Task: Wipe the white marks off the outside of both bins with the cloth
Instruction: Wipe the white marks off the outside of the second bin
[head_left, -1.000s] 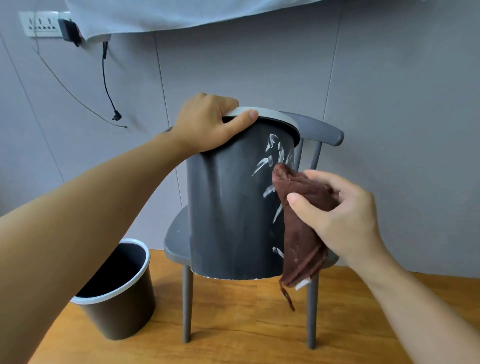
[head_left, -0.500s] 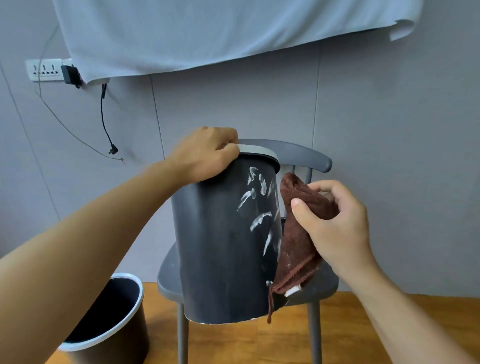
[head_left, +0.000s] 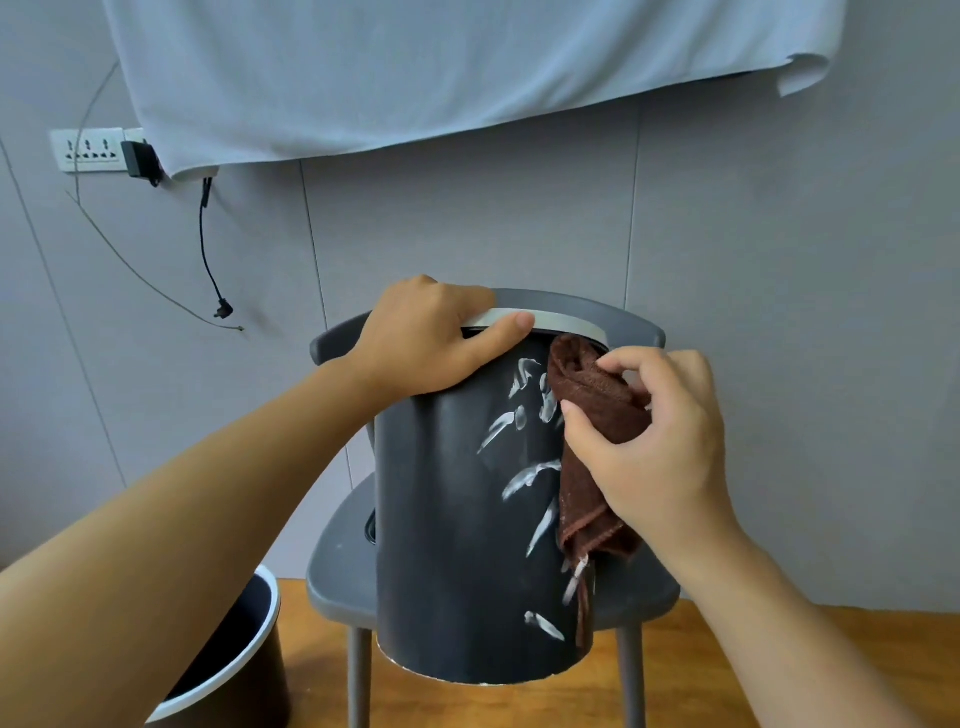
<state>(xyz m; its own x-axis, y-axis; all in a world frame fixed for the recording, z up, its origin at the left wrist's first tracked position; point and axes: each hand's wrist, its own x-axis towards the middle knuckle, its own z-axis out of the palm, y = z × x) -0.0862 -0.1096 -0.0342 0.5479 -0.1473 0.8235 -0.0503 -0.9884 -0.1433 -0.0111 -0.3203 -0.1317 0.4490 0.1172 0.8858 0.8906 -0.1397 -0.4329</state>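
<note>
I am looking down from the head camera at a dark grey bin (head_left: 441, 519) in the centre of the frame, resting on the seat of a grey chair (head_left: 337, 577) whose curved backrest shows just behind the bin's pale rim. My left hand (head_left: 423, 343) reaches in from the lower left and grips the top of the bin, fingers curled over the rim and the thumb laid along its outer edge. My right hand (head_left: 649, 447) comes in from the lower right and clutches a brown cloth (head_left: 587, 457), thumb and fingers bunched around it, holding it against the upper right side of the bin just under the rim. The cloth hangs down along the bin's right edge, with a loose thread trailing toward the bottom. White marks (head_left: 524, 478) streak the bin's outer wall to the left of the cloth, from near the rim down to the base. A second bin (head_left: 234, 680), dark with a white rim, stands on the wooden floor (head_left: 675, 691) in the lower left corner of the frame, open end up and partly cut off by my left forearm. On the grey wall behind, a pale sheet (head_left: 441, 73) hangs across the top, and a power strip (head_left: 88, 150) with a dangling black cable (head_left: 205, 260) sits at the upper left.
</note>
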